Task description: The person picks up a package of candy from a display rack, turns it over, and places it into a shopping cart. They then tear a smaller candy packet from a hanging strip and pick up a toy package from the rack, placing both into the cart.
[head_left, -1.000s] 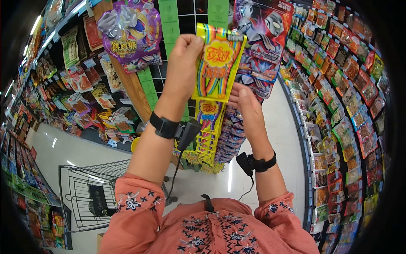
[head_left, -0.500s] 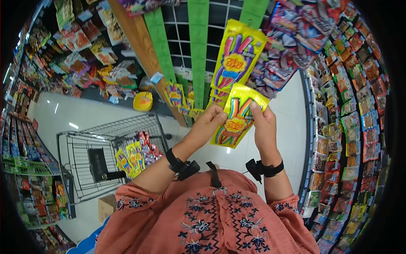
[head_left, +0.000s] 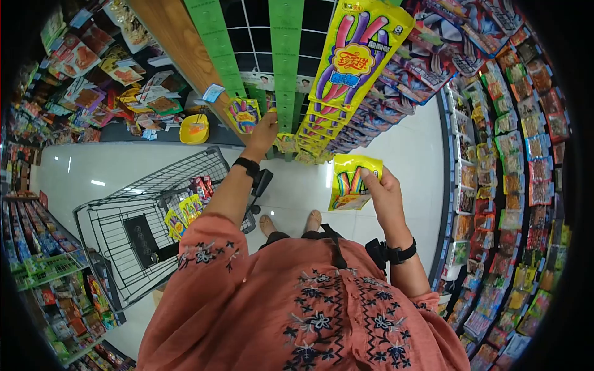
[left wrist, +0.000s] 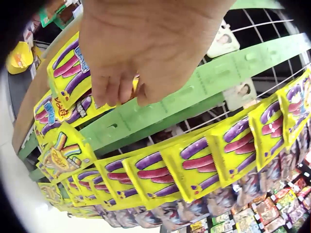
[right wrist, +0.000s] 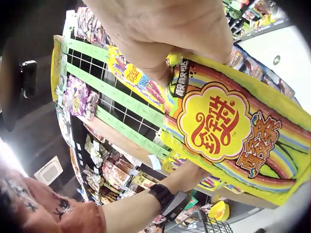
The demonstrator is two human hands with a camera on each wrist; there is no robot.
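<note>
Glossy shop floor (head_left: pixel 294 188) spreads beneath green hanging strips (head_left: pixel 286 74); the yellow rainbow-candy packet (head_left: pixel 349 176) lies left of the right hand (head_left: pixel 387 195), pinched with the thumb flat over its face, the gap closed to the packet's thickness; its long axis slopes down rightward in the right wrist view; the left hand (head_left: pixel 262 137), well apart from it, is nearer the hanging purple-and-pink candy packets (head_left: pixel 243 115), just beside its curled fingers; whether these hold anything, I cannot tell.
</note>
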